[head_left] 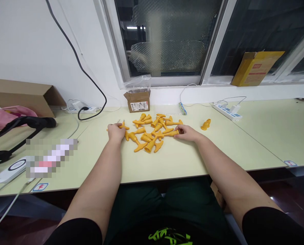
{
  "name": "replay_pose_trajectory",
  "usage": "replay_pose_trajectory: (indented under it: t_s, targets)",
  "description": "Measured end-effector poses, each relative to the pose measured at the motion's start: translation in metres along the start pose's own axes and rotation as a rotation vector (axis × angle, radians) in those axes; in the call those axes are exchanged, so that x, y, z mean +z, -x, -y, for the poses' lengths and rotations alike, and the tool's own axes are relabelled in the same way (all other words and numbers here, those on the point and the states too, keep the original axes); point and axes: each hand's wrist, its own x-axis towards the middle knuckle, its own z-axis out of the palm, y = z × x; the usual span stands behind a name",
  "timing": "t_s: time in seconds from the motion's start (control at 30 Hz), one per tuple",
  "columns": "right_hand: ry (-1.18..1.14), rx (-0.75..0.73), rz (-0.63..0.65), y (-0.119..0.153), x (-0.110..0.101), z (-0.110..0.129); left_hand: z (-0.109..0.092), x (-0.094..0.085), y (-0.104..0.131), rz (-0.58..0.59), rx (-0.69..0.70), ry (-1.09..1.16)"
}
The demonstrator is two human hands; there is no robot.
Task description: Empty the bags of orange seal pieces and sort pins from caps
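Observation:
A loose pile of yellow plastic corkscrews (157, 131), with T-shaped handles and flared bell-shaped bodies, lies on the pale table in front of me. At the pile's left edge my left hand (116, 132) is closed round a yellow corkscrew (123, 126); thin metal spirals stick up just behind the fingers, which are partly hidden. On the opposite side my right hand (187, 132) has its fingers closed at the end of another yellow corkscrew (171, 133) that still lies against the pile. One more yellow piece (206, 124) stands apart to the right.
Behind the pile are a small cardboard box (139, 101) and a clear plastic bag (164, 109). Power strips (227, 111) and cables lie right and left. A black strap-like frame (21, 132), a pink bag (12, 117) and a white device (12, 169) occupy the left side.

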Motion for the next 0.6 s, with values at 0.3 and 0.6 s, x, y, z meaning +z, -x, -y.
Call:
replay_pose_trajectory:
  t_s: [0.3, 0.6]
  targets:
    - [-0.311, -0.073, -0.204, -0.004, -0.007, 0.001, -0.003, -0.004, 0.003, 0.100, 0.018, -0.191]
    - [-0.632, 0.066, -0.368, -0.006, -0.012, 0.004, -0.001, -0.005, 0.004, 0.104, 0.066, -0.200]
